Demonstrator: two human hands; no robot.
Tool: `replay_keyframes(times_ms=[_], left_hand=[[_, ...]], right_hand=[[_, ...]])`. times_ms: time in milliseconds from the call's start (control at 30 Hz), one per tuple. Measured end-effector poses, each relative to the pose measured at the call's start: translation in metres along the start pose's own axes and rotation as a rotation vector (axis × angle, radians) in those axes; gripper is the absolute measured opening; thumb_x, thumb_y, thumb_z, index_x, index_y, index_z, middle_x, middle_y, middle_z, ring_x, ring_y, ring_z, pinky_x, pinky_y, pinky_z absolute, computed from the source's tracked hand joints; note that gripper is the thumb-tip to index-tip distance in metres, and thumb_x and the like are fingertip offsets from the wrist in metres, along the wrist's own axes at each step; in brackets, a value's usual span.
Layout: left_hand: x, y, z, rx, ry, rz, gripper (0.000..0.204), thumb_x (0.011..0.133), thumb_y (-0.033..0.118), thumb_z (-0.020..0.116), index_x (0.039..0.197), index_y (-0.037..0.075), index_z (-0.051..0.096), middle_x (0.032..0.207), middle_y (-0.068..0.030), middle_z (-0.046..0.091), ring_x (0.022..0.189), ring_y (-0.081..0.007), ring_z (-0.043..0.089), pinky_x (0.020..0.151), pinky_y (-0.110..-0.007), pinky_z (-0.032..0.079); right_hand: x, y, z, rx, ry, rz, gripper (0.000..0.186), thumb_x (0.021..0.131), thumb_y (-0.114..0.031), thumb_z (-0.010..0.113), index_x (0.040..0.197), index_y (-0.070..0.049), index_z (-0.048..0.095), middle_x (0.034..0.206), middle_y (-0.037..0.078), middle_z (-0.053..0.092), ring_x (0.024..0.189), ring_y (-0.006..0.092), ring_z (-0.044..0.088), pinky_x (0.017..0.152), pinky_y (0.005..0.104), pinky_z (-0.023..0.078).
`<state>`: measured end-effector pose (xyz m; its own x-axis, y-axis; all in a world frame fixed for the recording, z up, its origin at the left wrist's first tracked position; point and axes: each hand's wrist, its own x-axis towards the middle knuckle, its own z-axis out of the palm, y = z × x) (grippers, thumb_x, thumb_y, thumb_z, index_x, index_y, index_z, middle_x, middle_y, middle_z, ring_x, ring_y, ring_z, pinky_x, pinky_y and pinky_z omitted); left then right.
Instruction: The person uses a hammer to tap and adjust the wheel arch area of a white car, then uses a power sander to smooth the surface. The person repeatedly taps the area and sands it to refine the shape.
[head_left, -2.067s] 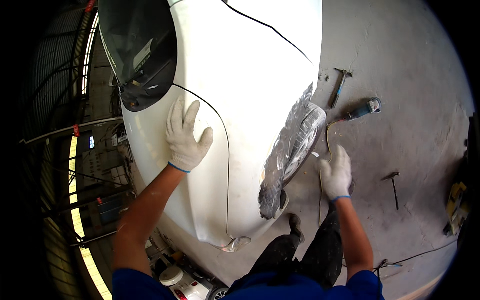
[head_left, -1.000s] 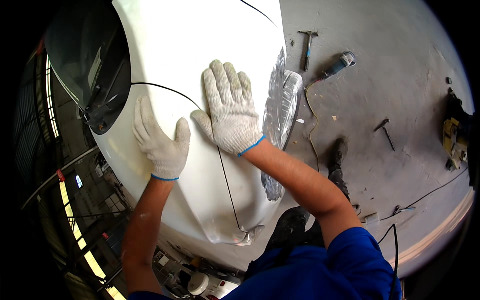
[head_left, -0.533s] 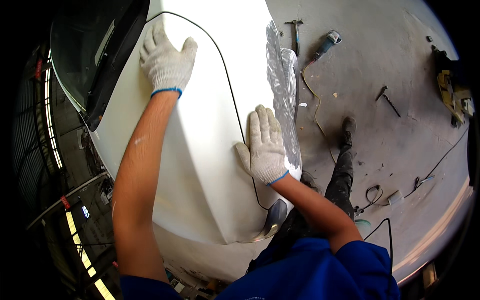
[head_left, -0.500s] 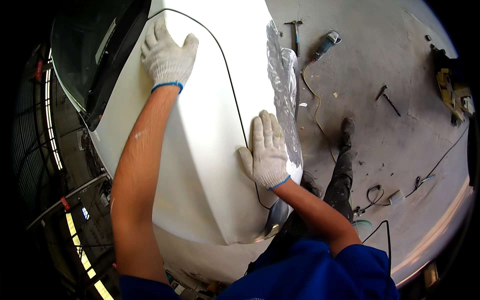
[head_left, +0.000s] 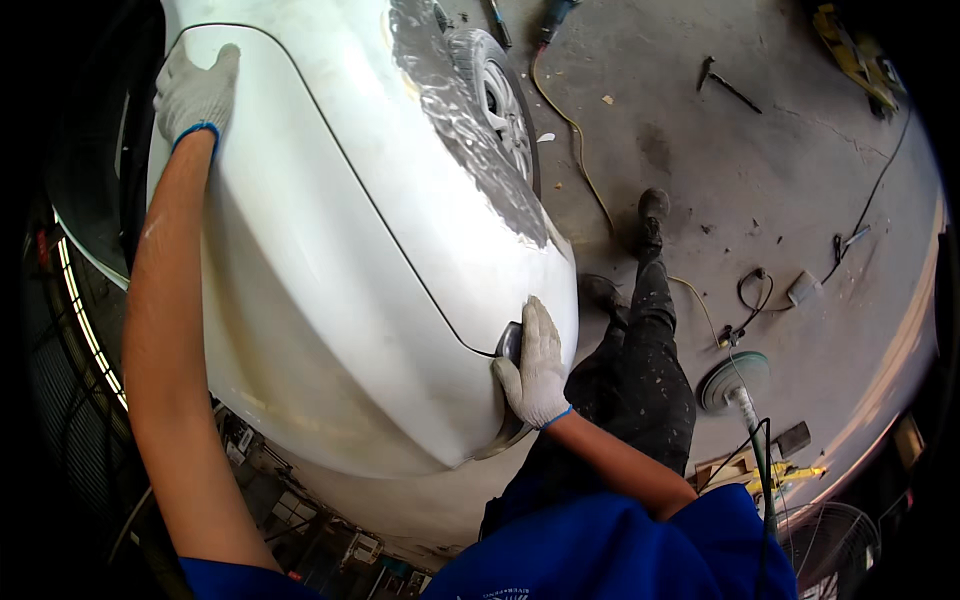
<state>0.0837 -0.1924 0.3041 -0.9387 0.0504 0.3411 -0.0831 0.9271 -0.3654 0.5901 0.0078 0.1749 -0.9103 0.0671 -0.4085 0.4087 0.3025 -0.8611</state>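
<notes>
A white car hood (head_left: 300, 240) fills the middle of the view, with a dark seam between it and the fender (head_left: 430, 190). My left hand (head_left: 197, 95), in a pale knitted glove with a blue cuff, lies on the rear part of the hood by the windshield, thumb spread out. My right hand (head_left: 537, 370), gloved the same way, rests on the car's front corner next to the dark headlight (head_left: 510, 343). Its fingers are stretched out and the thumb stands apart. Neither hand holds anything. Grey, bare-looking patches (head_left: 455, 130) run along the fender above the wheel (head_left: 500, 105).
On the concrete floor lie a hammer (head_left: 728, 84), a power tool (head_left: 556, 18) with a yellow cord (head_left: 578, 140), and a dark cable (head_left: 868, 205). A round-based stand (head_left: 718, 385) and a fan (head_left: 828, 540) are at the lower right. My dark-trousered legs (head_left: 640, 380) stand beside the car.
My right hand has slid forward along the fender to the headlight. My left hand stays near the hood's rear corner. The view has shifted, with the car now farther left and more wheel showing.
</notes>
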Motion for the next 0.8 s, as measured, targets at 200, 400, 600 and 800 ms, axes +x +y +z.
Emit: replay_keyframes(times_ms=[200, 400, 600, 800], left_hand=[[0.009, 0.001, -0.001, 0.064, -0.026, -0.036, 0.093, 0.083, 0.071, 0.059, 0.158, 0.022, 0.036, 0.16, -0.0138, 0.038, 0.145, -0.0369, 0.04, 0.117, -0.052, 0.034], [0.007, 0.007, -0.002, 0.055, -0.005, -0.014, 0.092, 0.083, 0.069, 0.062, 0.157, 0.02, 0.036, 0.158, -0.0147, 0.04, 0.143, -0.0378, 0.041, 0.117, -0.052, 0.035], [-0.007, 0.0, 0.008, 0.009, 0.138, 0.035, 0.082, 0.089, 0.06, 0.064, 0.153, 0.013, 0.042, 0.152, -0.0182, 0.045, 0.138, -0.0367, 0.045, 0.115, -0.048, 0.038], [0.005, -0.006, -0.007, -0.687, 0.113, -0.068, 0.062, 0.103, 0.039, 0.055, 0.147, -0.004, 0.045, 0.148, -0.0224, 0.051, 0.139, -0.0358, 0.046, 0.117, -0.043, 0.038]], right_hand=[[0.083, 0.057, 0.02, 0.162, 0.162, 0.299, 0.071, 0.102, -0.036, 0.049, 0.154, 0.008, 0.027, 0.159, 0.031, 0.029, 0.149, 0.043, 0.027, 0.123, 0.0431, 0.023], [0.104, 0.037, 0.016, 0.094, 0.146, 0.253, 0.076, 0.101, -0.038, 0.051, 0.154, 0.011, 0.025, 0.16, 0.033, 0.025, 0.15, 0.0447, 0.024, 0.123, 0.0451, 0.021], [0.179, -0.105, -0.01, -0.094, 0.076, -0.267, 0.083, 0.098, -0.042, 0.057, 0.153, 0.012, 0.025, 0.158, 0.034, 0.027, 0.148, 0.0489, 0.026, 0.123, 0.0525, 0.02], [0.373, -0.217, -0.017, -0.216, 0.114, -0.489, 0.084, 0.096, -0.045, 0.057, 0.154, 0.008, 0.028, 0.159, 0.036, 0.026, 0.149, 0.0491, 0.025, 0.123, 0.0551, 0.018]])
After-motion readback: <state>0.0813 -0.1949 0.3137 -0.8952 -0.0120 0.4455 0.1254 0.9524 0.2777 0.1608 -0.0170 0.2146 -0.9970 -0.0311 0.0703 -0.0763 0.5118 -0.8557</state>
